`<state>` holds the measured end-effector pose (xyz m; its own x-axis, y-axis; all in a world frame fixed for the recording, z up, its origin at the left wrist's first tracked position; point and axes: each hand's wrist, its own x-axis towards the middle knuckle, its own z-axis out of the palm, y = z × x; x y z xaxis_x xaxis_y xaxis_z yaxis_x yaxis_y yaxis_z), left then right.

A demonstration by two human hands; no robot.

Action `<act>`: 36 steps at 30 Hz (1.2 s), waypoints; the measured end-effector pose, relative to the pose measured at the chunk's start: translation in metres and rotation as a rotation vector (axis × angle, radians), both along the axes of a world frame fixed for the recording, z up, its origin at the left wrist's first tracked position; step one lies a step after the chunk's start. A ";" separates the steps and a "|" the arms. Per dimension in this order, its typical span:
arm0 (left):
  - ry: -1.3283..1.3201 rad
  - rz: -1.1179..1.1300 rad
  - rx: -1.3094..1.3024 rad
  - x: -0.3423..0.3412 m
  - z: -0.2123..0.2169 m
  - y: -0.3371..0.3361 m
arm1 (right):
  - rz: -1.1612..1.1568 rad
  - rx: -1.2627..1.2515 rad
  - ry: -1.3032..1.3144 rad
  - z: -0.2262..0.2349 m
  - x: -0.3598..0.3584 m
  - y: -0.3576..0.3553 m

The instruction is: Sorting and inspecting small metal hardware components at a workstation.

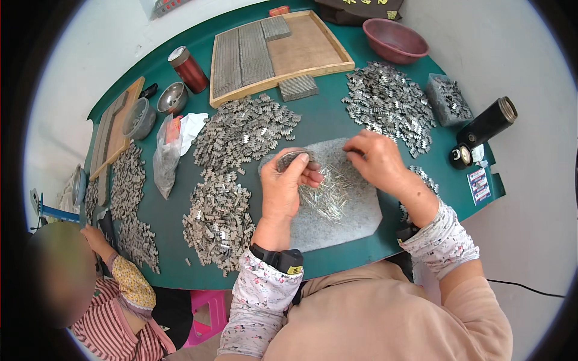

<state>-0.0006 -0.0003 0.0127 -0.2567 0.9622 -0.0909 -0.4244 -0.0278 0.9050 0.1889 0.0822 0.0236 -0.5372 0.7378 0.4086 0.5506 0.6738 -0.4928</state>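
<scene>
My left hand (282, 189) is closed around a small grey metal stack (292, 159), gripped between thumb and fingers above the far left part of a grey mat (355, 230). Its details are mostly hidden by the fingers. Thumb and fingertips of my right hand (380, 163) are pinched together over the mat's far right edge; whatever they hold, if anything, is too small to make out. Between and below both hands lies a loose heap of thin shiny pins (330, 194).
Heaps of toothed metal pieces (244, 129) cover the green table (283, 259). Behind stand a wooden tray (313, 51) of stacked metal rows, a red bowl (395, 42) and a red flask (188, 70). At right are a black bottle (487, 123) and a plastic tub (448, 99). A person (114, 301) sits at left.
</scene>
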 end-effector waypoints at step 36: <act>0.198 -0.070 0.130 0.010 0.003 -0.003 | 0.107 -0.227 0.222 -0.004 -0.018 -0.013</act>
<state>0.0097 -0.0032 0.0161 -0.1892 0.9787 0.0801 -0.2437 -0.1259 0.9616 0.1714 0.0688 0.0195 -0.5332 0.7676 0.3556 0.3452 0.5811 -0.7370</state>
